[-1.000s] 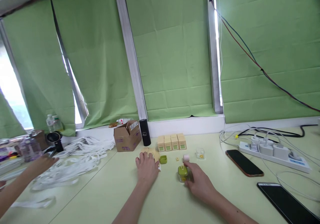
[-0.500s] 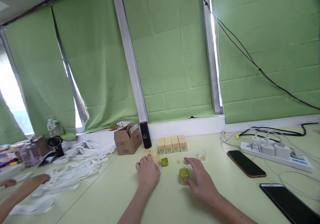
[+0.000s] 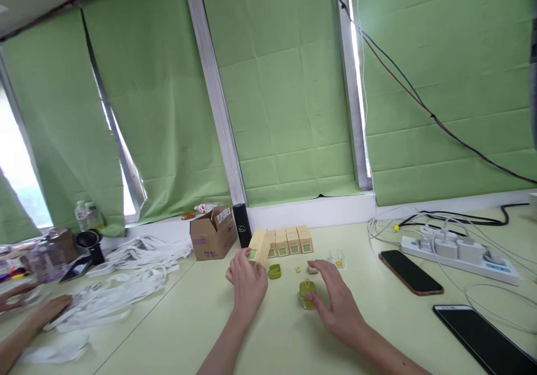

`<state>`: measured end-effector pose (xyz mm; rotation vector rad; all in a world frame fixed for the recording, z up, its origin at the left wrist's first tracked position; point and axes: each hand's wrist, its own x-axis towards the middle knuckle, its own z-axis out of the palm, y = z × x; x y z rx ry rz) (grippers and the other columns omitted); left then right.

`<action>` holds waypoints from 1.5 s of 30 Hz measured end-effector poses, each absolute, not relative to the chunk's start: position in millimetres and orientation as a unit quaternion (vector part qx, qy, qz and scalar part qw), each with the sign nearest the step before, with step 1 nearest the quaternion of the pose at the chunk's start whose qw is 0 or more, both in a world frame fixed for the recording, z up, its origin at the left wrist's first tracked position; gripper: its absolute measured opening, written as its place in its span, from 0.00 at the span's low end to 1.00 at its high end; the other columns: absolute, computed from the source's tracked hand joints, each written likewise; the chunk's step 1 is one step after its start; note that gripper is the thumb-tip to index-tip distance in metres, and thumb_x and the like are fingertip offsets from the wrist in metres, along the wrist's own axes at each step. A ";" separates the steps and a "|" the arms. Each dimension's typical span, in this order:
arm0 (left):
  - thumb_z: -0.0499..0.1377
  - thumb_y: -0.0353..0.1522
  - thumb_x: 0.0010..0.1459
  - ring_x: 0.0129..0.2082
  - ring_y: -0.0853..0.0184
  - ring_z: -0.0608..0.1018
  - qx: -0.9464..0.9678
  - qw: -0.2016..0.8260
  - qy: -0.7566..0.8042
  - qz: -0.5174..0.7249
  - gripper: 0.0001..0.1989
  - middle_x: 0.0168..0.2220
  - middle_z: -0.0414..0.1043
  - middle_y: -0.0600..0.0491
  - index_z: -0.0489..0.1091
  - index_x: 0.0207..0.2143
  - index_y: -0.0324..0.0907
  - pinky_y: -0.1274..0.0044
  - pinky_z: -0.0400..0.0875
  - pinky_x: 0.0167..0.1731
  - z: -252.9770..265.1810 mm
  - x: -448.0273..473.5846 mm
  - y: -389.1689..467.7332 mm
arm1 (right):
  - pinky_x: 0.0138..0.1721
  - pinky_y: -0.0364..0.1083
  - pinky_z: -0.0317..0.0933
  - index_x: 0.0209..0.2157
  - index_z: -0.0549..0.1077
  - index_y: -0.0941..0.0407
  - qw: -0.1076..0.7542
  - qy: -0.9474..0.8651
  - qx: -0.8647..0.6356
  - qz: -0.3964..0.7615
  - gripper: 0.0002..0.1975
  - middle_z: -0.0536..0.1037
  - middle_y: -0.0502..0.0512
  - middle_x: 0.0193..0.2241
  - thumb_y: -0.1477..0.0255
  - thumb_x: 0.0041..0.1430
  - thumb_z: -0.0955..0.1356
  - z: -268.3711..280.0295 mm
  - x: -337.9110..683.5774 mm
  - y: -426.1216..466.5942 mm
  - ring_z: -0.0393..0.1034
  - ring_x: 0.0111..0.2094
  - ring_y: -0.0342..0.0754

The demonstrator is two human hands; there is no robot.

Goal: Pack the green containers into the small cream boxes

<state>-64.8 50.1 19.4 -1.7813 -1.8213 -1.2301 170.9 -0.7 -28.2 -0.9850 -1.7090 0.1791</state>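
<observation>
Cardboard carton point(image 3: 260, 245), flat-sided, rounded clear jar point(image 3: 306, 303), green lid point(image 3: 305, 288)

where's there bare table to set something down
Bare table shows on the near side of the green-lidded jar, between the white straps and left hand, and between the right hand and farther phone. It's crowded around the row of small boxes and power strip.

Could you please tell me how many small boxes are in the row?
4: leftmost box beside the beige carton in the left hand, then three boxes side by side rightward. Others may hide behind.
</observation>
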 end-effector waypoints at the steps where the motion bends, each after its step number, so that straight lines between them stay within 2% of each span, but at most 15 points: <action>1: 0.51 0.28 0.61 0.59 0.51 0.68 -0.635 0.172 -0.598 -0.458 0.19 0.56 0.67 0.40 0.58 0.55 0.43 0.60 0.59 0.56 20.0 -61.8 47.0 | 0.59 0.61 0.66 0.60 0.66 0.50 0.555 -0.715 -0.418 0.082 0.23 0.71 0.61 0.58 0.66 0.65 0.67 -26.9 170.1 -1.3 0.65 0.60 0.60; 5: 0.56 0.28 0.60 0.60 0.48 0.68 -0.711 0.239 -0.428 -0.503 0.23 0.58 0.64 0.39 0.56 0.57 0.45 0.56 0.59 0.57 20.3 -44.8 29.1 | 0.57 0.58 0.68 0.57 0.69 0.50 0.581 -0.679 -0.430 0.132 0.20 0.74 0.60 0.55 0.61 0.66 0.67 -21.3 165.3 -2.2 0.70 0.57 0.58; 9: 0.58 0.26 0.58 0.57 0.48 0.70 -0.774 0.263 -0.320 -0.479 0.27 0.57 0.64 0.39 0.55 0.58 0.47 0.58 0.63 0.53 13.6 -26.8 12.3 | 0.55 0.57 0.69 0.59 0.68 0.51 0.611 -0.642 -0.419 0.197 0.25 0.77 0.60 0.53 0.56 0.65 0.68 -18.4 160.3 0.6 0.72 0.54 0.58; 12: 0.58 0.23 0.57 0.56 0.50 0.72 -0.803 0.267 -0.279 -0.453 0.28 0.57 0.66 0.40 0.56 0.58 0.48 0.59 0.63 0.53 6.8 -18.5 5.8 | 0.53 0.56 0.70 0.57 0.69 0.53 0.630 -0.625 -0.392 0.244 0.25 0.78 0.61 0.52 0.55 0.64 0.68 -16.3 158.0 1.5 0.73 0.53 0.58; 17: 0.57 0.25 0.58 0.58 0.49 0.70 -0.836 0.214 -0.241 -0.444 0.26 0.57 0.65 0.39 0.57 0.58 0.47 0.57 0.63 0.54 10.6 -16.6 2.9 | 0.49 0.54 0.72 0.53 0.70 0.55 0.654 -0.601 -0.361 0.285 0.22 0.80 0.61 0.46 0.55 0.65 0.68 -11.3 160.1 -3.6 0.74 0.48 0.58; 21: 0.56 0.27 0.62 0.62 0.48 0.64 -0.835 0.128 -0.247 -0.475 0.28 0.60 0.59 0.37 0.53 0.62 0.44 0.53 0.65 0.56 25.0 -17.2 5.0 | 0.51 0.54 0.71 0.57 0.65 0.53 0.666 -0.592 -0.351 0.289 0.23 0.77 0.61 0.52 0.58 0.65 0.68 -11.0 164.1 -4.8 0.73 0.53 0.58; 24: 0.54 0.28 0.64 0.64 0.49 0.61 -0.845 0.067 -0.263 -0.460 0.29 0.62 0.56 0.36 0.51 0.66 0.43 0.54 0.64 0.59 33.6 -17.5 9.6 | 0.52 0.56 0.71 0.58 0.64 0.52 0.667 -0.614 -0.343 0.245 0.22 0.75 0.61 0.55 0.61 0.66 0.67 -12.3 167.2 -1.7 0.71 0.56 0.59; 26: 0.54 0.28 0.64 0.65 0.49 0.60 -0.854 0.054 -0.258 -0.449 0.30 0.63 0.55 0.36 0.50 0.67 0.43 0.54 0.63 0.60 35.6 -18.1 13.7 | 0.54 0.58 0.70 0.59 0.64 0.51 0.662 -0.653 -0.325 0.173 0.20 0.74 0.62 0.56 0.65 0.68 0.66 -12.1 170.5 0.2 0.70 0.57 0.59; 30: 0.53 0.25 0.62 0.64 0.50 0.62 -0.851 0.088 -0.240 -0.459 0.29 0.61 0.58 0.38 0.53 0.64 0.44 0.54 0.64 0.59 29.8 -19.4 21.9 | 0.59 0.63 0.65 0.65 0.58 0.49 0.618 -0.737 -0.273 -0.004 0.27 0.69 0.63 0.62 0.74 0.67 0.63 -5.9 177.8 -1.3 0.64 0.63 0.59; 34: 0.55 0.23 0.59 0.61 0.52 0.66 -0.817 0.143 -0.236 -0.507 0.26 0.58 0.61 0.39 0.58 0.59 0.45 0.55 0.67 0.56 20.3 -20.4 24.8 | 0.56 0.62 0.67 0.66 0.56 0.50 0.596 -0.757 -0.247 -0.105 0.31 0.68 0.64 0.64 0.76 0.64 0.67 2.2 178.9 -6.5 0.64 0.64 0.60; 38: 0.59 0.25 0.59 0.60 0.51 0.68 -0.805 0.171 -0.233 -0.518 0.25 0.57 0.63 0.39 0.60 0.57 0.46 0.55 0.69 0.55 15.5 -22.8 23.2 | 0.56 0.63 0.68 0.64 0.61 0.50 0.604 -0.746 -0.241 -0.141 0.25 0.70 0.63 0.63 0.78 0.67 0.63 2.2 177.7 -7.2 0.66 0.63 0.59; 40: 0.60 0.24 0.59 0.59 0.52 0.68 -0.805 0.175 -0.228 -0.519 0.25 0.57 0.63 0.40 0.60 0.56 0.46 0.56 0.70 0.54 13.8 -24.1 22.8 | 0.57 0.64 0.67 0.63 0.62 0.49 0.601 -0.747 -0.243 -0.147 0.25 0.70 0.63 0.63 0.77 0.67 0.63 0.7 178.5 -6.6 0.65 0.64 0.59; 45: 0.59 0.23 0.58 0.59 0.53 0.69 -0.806 0.132 -0.219 -0.534 0.23 0.56 0.64 0.41 0.59 0.53 0.47 0.56 0.70 0.55 9.3 -26.0 23.8 | 0.61 0.65 0.65 0.67 0.58 0.49 0.582 -0.776 -0.217 -0.113 0.32 0.72 0.61 0.62 0.77 0.64 0.68 2.5 180.7 -8.9 0.61 0.66 0.60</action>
